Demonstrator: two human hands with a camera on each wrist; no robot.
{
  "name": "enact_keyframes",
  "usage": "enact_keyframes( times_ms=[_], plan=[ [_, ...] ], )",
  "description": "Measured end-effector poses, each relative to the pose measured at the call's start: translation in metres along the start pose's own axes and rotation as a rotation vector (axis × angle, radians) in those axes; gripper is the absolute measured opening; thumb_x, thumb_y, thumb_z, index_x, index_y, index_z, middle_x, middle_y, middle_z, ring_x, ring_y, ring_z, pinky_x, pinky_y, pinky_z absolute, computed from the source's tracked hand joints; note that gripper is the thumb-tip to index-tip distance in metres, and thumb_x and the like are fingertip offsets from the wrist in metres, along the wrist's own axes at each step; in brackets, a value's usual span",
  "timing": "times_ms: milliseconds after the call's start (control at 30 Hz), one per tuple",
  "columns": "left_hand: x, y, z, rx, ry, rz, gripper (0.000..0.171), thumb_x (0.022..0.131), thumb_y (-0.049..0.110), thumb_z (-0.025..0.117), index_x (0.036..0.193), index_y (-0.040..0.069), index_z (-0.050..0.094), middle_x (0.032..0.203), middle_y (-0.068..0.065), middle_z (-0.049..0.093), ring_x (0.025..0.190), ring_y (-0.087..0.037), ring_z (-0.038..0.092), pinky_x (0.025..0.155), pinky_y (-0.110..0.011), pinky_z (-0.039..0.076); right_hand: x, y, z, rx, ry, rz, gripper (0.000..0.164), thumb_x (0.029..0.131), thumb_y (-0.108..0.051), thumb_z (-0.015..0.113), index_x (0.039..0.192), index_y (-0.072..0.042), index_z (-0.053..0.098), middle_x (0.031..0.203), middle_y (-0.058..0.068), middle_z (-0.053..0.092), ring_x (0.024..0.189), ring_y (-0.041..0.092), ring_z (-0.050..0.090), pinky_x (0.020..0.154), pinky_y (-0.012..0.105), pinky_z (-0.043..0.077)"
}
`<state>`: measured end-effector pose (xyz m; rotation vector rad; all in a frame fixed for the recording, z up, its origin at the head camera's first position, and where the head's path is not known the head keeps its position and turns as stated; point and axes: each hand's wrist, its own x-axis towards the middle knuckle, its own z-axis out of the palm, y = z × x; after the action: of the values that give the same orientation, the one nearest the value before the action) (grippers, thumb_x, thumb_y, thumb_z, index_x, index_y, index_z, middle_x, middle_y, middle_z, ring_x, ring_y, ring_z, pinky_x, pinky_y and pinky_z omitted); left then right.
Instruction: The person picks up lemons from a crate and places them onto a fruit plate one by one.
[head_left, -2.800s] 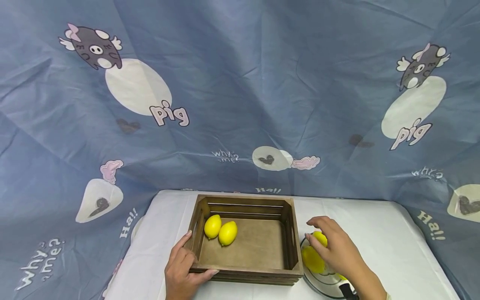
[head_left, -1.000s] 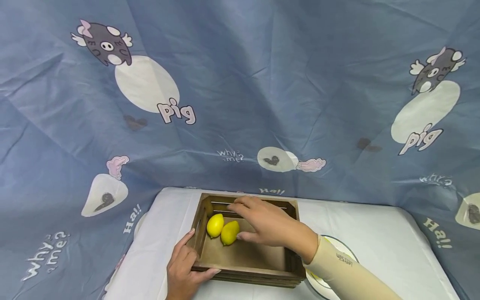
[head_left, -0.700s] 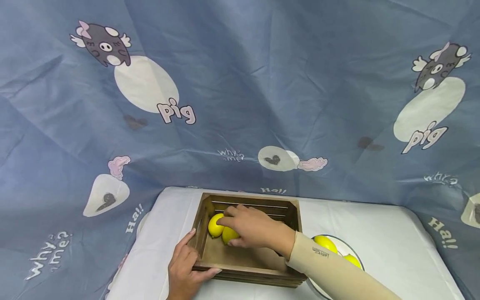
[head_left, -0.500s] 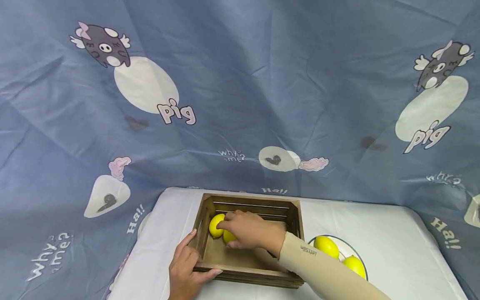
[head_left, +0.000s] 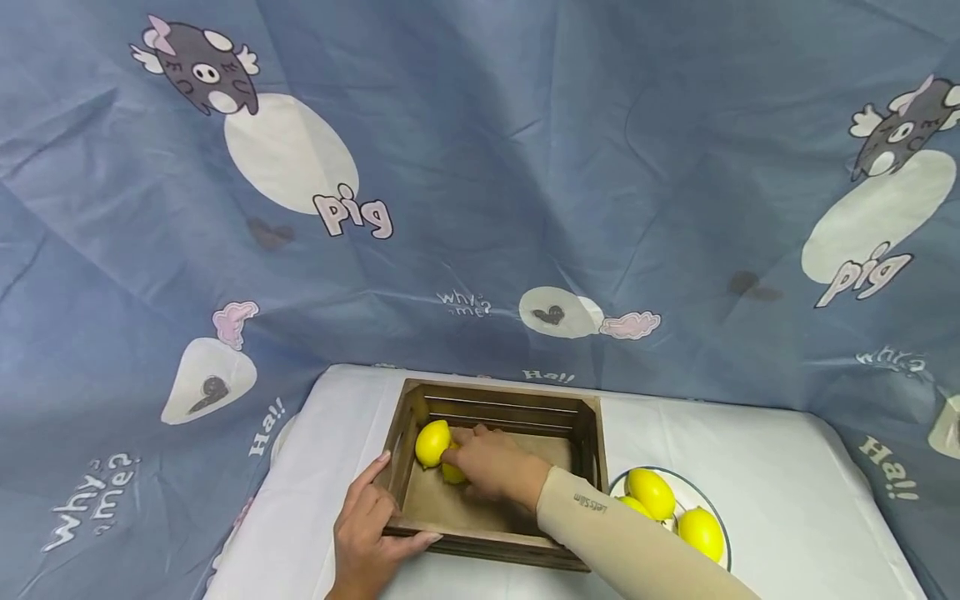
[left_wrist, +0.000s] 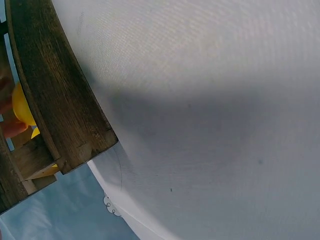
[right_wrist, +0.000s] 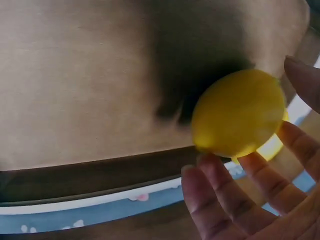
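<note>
In the head view, my left hand (head_left: 367,529) holds the front left corner of a brown slatted wooden crate (head_left: 510,542), thumb along the front rim. Inside the crate, my right hand (head_left: 491,462) has its fingers round a lemon (head_left: 452,472), mostly covered by the hand. The right wrist view shows that lemon (right_wrist: 240,112) against the fingertips (right_wrist: 212,167), the thumb at its other side. A second lemon (head_left: 432,443) lies beside it toward the crate's left wall. In the left wrist view, only the crate's outside (left_wrist: 60,90) and part of the lemons show.
Right of the crate stands a white plate (head_left: 686,492) with a dark rim, bearing lemons (head_left: 701,535), partly hidden by the right sleeve (head_left: 622,542). White cloth (head_left: 795,492) covers the table. A blue printed curtain (head_left: 450,167) hangs behind and at both sides.
My right hand has moved left from over the plate into the crate, then down onto the right-hand lemon, its fingers closing round it. My left hand stays at the crate's corner.
</note>
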<state>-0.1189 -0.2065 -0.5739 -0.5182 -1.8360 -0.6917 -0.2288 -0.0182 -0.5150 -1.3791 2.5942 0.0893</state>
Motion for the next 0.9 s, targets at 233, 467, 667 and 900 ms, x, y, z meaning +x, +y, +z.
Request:
enact_keyframes(
  times_ms=[233, 467, 667, 900],
  plan=[
    [0.0002, -0.0006, -0.0007, 0.0, -0.007, -0.001, 0.068, 0.086, 0.067, 0.075, 0.065, 0.01, 0.044, 0.069, -0.002, 0.042, 0.11, -0.047, 0.067, 0.114, -0.033, 0.05, 0.0003, -0.0044, 0.0078, -0.003, -0.095, 0.018, 0.045, 0.081, -0.03, 0.091, 0.121, -0.033, 0.07, 0.101, -0.005, 0.064, 0.084, 0.012, 0.062, 0.072, 0.03, 0.06],
    [-0.0008, -0.0013, -0.0017, 0.003, -0.018, -0.013, 0.068, 0.085, 0.067, 0.075, 0.065, 0.01, 0.044, 0.069, -0.003, 0.042, 0.112, -0.047, 0.067, 0.115, -0.032, 0.049, -0.0001, -0.0063, 0.0086, 0.02, -0.135, 0.044, 0.049, 0.077, -0.033, 0.094, 0.12, -0.034, 0.07, 0.097, -0.007, 0.066, 0.082, 0.009, 0.06, 0.069, 0.027, 0.057],
    [-0.0022, 0.0002, -0.0005, 0.001, -0.019, -0.022, 0.068, 0.085, 0.067, 0.075, 0.065, 0.01, 0.045, 0.07, -0.004, 0.043, 0.114, -0.046, 0.066, 0.115, -0.03, 0.048, -0.0002, -0.0064, 0.0087, 0.028, -0.172, 0.065, 0.053, 0.077, -0.035, 0.095, 0.123, -0.035, 0.069, 0.098, -0.008, 0.066, 0.083, 0.008, 0.061, 0.073, 0.026, 0.057],
    [0.0007, 0.0028, 0.0015, -0.002, -0.014, -0.031, 0.069, 0.085, 0.067, 0.075, 0.064, 0.01, 0.043, 0.069, -0.004, 0.043, 0.113, -0.045, 0.067, 0.115, -0.028, 0.048, 0.0005, -0.0059, 0.011, 0.039, -0.206, 0.076, 0.055, 0.076, -0.045, 0.095, 0.123, -0.033, 0.068, 0.098, -0.008, 0.065, 0.082, 0.008, 0.061, 0.073, 0.026, 0.057]
  ],
)
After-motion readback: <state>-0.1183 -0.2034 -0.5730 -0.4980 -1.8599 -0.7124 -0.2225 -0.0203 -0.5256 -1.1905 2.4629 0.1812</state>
